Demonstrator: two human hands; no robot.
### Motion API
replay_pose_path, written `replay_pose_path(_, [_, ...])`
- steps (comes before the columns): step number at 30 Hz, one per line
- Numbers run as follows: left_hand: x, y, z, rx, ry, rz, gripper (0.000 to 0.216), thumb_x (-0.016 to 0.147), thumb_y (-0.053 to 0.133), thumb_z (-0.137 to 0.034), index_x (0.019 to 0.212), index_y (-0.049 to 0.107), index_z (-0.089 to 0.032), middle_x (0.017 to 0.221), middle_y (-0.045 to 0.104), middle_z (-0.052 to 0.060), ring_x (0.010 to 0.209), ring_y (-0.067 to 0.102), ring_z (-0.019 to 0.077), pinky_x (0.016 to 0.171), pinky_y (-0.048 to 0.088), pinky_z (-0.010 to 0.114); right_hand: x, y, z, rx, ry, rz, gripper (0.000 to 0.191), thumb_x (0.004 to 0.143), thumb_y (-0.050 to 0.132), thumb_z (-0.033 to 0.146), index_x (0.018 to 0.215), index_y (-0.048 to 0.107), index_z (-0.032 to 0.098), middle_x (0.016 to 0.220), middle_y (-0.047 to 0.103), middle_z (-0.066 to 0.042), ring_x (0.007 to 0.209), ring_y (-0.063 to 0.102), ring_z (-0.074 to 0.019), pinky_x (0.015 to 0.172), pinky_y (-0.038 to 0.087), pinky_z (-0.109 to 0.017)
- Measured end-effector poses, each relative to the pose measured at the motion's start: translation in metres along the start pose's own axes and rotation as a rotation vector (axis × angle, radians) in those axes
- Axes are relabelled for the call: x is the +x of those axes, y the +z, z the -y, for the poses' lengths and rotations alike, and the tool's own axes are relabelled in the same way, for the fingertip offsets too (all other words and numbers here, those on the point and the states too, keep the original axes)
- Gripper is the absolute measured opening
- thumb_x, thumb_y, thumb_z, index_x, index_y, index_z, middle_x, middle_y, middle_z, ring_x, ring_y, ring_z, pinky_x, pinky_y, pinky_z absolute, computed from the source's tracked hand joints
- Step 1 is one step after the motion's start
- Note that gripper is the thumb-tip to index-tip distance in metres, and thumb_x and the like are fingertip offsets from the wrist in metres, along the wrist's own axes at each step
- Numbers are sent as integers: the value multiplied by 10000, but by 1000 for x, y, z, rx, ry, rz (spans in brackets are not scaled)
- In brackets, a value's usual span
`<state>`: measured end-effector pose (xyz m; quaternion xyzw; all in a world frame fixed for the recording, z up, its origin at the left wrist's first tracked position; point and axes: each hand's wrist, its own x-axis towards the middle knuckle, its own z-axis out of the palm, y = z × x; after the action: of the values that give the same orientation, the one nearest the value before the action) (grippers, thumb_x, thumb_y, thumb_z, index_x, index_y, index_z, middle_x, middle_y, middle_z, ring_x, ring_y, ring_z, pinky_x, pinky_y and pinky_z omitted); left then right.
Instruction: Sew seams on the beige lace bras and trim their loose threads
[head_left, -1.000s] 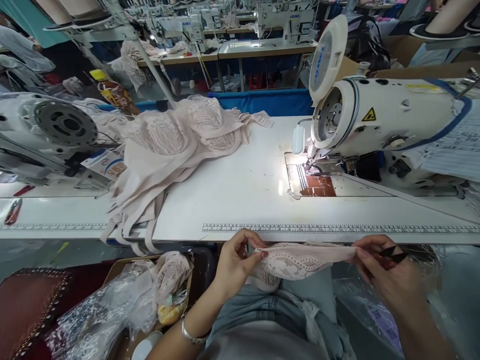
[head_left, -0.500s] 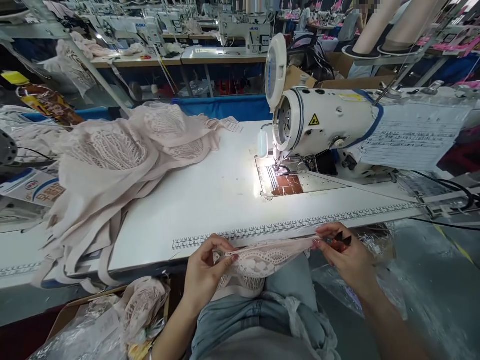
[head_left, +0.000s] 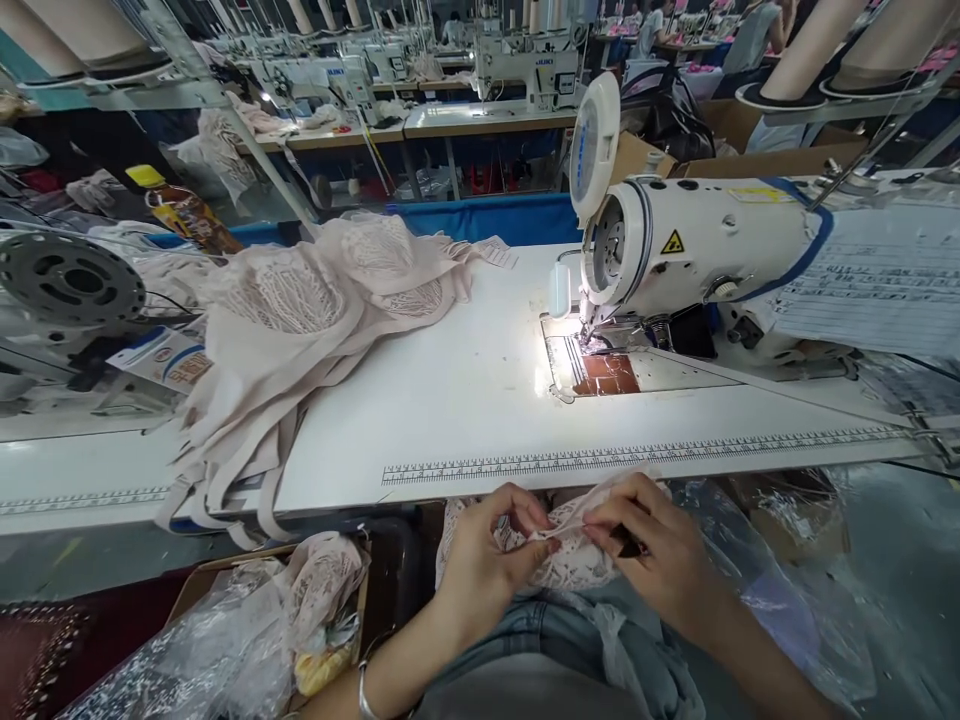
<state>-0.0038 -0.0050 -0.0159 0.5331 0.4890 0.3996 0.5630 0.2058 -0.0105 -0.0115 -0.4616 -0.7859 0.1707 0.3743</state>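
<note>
A pale pink lace piece (head_left: 559, 555) lies bunched on my lap, just below the white table's (head_left: 450, 400) front edge. My left hand (head_left: 487, 560) pinches its left side between thumb and fingers. My right hand (head_left: 660, 560) pinches the lace close beside the left and also grips small black thread snips (head_left: 628, 545) in the palm. The two hands almost touch.
A white sewing machine (head_left: 697, 260) stands at the right, its lamp lighting the needle plate (head_left: 592, 365). A heap of pink lace garments (head_left: 300, 310) covers the table's left. A box with bagged lace (head_left: 255, 630) sits low left. Clear plastic (head_left: 780, 560) hangs at right.
The lace was stretched wide between my hands; my hands have come together at the middle and the lace is now bunched. The view has swung slightly.
</note>
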Motion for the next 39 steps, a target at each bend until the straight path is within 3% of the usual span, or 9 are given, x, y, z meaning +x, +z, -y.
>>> replay_pose_path(5, [3,-8,2,47,133,201,153,832,745,-230,943,651,-184,940,621,53,755,557,134,685,465,239,6,-1,6,-16,-208,-85,215,923,478,46,861,559,235,764,594,-15,616,551,-146,532,445,-259])
replay_pose_path(9, [7,-28,-9,365,433,545,76,886,722,-263,875,697,-192,1395,515,124,1249,503,276,1046,431,400,-1,-11,12,-9,-318,45,223,891,451,22,926,501,236,665,589,31,549,517,-143,506,389,-252])
replay_pose_path(11, [5,-43,-16,383,561,624,189,930,660,-289,780,630,-178,1263,622,131,1246,514,286,1107,374,446,-6,-16,11,-8,-255,141,244,880,456,32,1007,530,226,680,592,32,578,556,-146,528,412,-246])
replay_pose_path(13, [-3,-63,-23,248,612,662,322,978,571,-381,723,547,-186,859,671,94,943,613,223,963,464,392,-7,-18,3,3,-170,239,268,886,469,54,1060,582,224,760,626,5,646,606,-153,569,450,-243])
replay_pose_path(17, [-19,-114,-32,270,334,493,403,976,544,-461,682,490,-190,564,427,-27,545,387,112,539,328,254,5,-6,-15,178,-50,350,166,937,532,157,818,621,233,820,644,-25,632,602,-146,549,460,-240])
replay_pose_path(20, [-20,-149,-37,622,-3,304,298,938,565,-361,704,532,-180,576,413,-48,541,339,98,524,269,231,20,19,-19,330,76,327,220,973,538,269,786,650,235,689,630,4,536,596,-141,489,463,-231])
replay_pose_path(25, [3,-175,-27,1119,-243,94,181,918,443,-184,895,621,-208,764,638,16,725,552,179,655,337,266,43,72,-10,218,132,154,245,977,496,350,875,683,229,503,577,52,408,571,-145,418,430,-228])
replay_pose_path(32, [24,-175,-12,1145,-279,34,129,907,500,-210,993,592,-239,859,703,11,823,630,216,681,375,286,57,97,-12,-286,-57,42,210,970,397,302,833,534,221,578,633,-1,466,623,-183,395,374,-237])
replay_pose_path(39, [29,-178,-11,1124,-285,49,68,895,534,-223,940,582,-239,830,704,-3,810,630,212,656,350,285,55,96,-14,-375,-130,72,247,1010,347,296,864,523,203,558,564,16,424,566,-149,358,326,-205])
